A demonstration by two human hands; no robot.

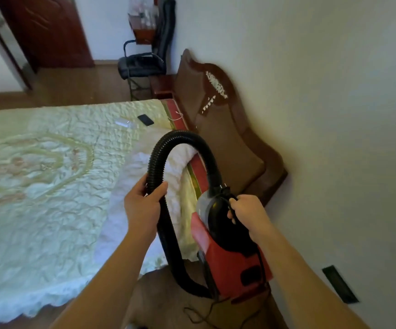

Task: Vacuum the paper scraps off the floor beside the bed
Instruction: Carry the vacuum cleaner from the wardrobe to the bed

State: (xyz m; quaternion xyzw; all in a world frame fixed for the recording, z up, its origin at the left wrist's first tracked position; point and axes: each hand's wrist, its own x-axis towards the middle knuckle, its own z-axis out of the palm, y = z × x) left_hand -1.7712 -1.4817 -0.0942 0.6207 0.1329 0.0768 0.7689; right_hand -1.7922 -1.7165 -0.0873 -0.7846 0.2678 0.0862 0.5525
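A red and black handheld vacuum (237,264) hangs in the air beside the bed (38,186). My right hand (244,213) grips its black handle from the right. A ribbed black hose (185,138) arches up from the vacuum's front and comes down on the left, where my left hand (144,205) grips it. The hose runs on downward and curves back under the red body. A thin black cord (206,314) trails on the brown floor (168,302) below. No paper scraps show in the visible strip of floor.
The bed carries a pale quilted cover, a dark phone (146,119) and a clear wrapper (123,122). A wooden headboard (227,143) leans on the white wall. A black chair (144,60) stands behind the bed near a red door (47,27). A dark wall socket (340,283) sits low right.
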